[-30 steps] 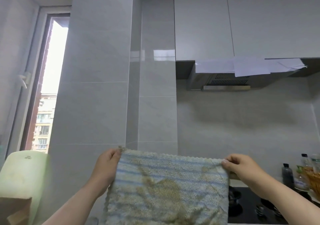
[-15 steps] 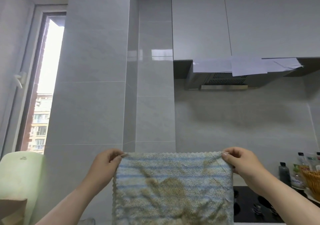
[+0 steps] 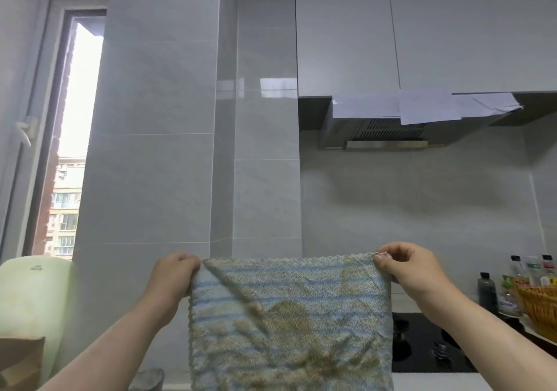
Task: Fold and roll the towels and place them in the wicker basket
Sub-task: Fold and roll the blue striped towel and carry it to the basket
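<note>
Towel found held up in the air and not yet folded. Head view: the left hand grips one top corner with its fingers curled round the cloth, and the right hand pinches the other top corner between thumb and fingertips. The scalloped top edge runs level and taut from grip to grip, and the rest of the cloth hangs straight down below both grips and out of the bottom of the frame. Change noted: a second ago the edge sagged and wrinkled near the right-hand grip, and it has since been drawn straight. A diagonal crease, absent half a second ago, now runs down and inward from the left-hand grip. Wrinkles fan out low in the cloth, well below both grips. The wicker basket stands well to the right of the right-hand grip and lower, partly cut off by the frame edge, beside some bottles and beyond a black cooktop. Assessment: the towel is squared up for its first fold, no fold or roll is made, and the left-hand crease wants smoothing before folding
</note>
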Demonstrator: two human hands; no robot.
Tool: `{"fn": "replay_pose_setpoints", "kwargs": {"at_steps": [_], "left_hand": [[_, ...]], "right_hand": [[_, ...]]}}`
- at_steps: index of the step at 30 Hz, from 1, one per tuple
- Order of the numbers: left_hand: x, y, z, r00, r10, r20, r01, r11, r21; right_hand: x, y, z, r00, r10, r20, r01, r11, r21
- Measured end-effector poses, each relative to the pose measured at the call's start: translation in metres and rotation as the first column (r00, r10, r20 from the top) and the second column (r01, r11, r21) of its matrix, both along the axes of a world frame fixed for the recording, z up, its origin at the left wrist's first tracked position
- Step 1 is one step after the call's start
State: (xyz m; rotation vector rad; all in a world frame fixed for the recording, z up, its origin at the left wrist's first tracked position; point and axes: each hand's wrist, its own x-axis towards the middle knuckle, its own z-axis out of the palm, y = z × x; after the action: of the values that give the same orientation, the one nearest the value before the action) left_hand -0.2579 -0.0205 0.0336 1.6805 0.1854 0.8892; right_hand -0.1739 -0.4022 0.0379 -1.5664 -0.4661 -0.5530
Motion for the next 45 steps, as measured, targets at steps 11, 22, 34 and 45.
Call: {"fn": "replay_pose_setpoints", "kwargs": {"at_steps": [11, 22, 34, 45], "left_hand": [[-0.020, -0.008, 0.005, 0.991, 0.074, 0.110, -0.103, 0.954, 0.280], [-0.046, -0.014, 0.015, 0.988, 0.088, 0.125, -0.118, 0.960, 0.255], [-0.070, -0.001, 0.012, 0.996, -0.027, -0.082, 0.042, 0.981, 0.189], [-0.036, 0.007, -0.039, 0.985, 0.140, -0.103, -0.107, 0.956, 0.274]], "right_hand": [[-0.007, -0.001, 0.000, 0.999, 0.030, -0.015, -0.029, 0.999, 0.045], [-0.033, -0.010, 0.009, 1.000, 0.019, -0.014, -0.019, 0.999, 0.031], [-0.061, -0.003, -0.007, 0.998, -0.001, -0.070, 0.006, 0.998, 0.070], [-0.024, 0.013, -0.056, 0.968, -0.060, -0.245, 0.064, 0.998, 0.008]]}}
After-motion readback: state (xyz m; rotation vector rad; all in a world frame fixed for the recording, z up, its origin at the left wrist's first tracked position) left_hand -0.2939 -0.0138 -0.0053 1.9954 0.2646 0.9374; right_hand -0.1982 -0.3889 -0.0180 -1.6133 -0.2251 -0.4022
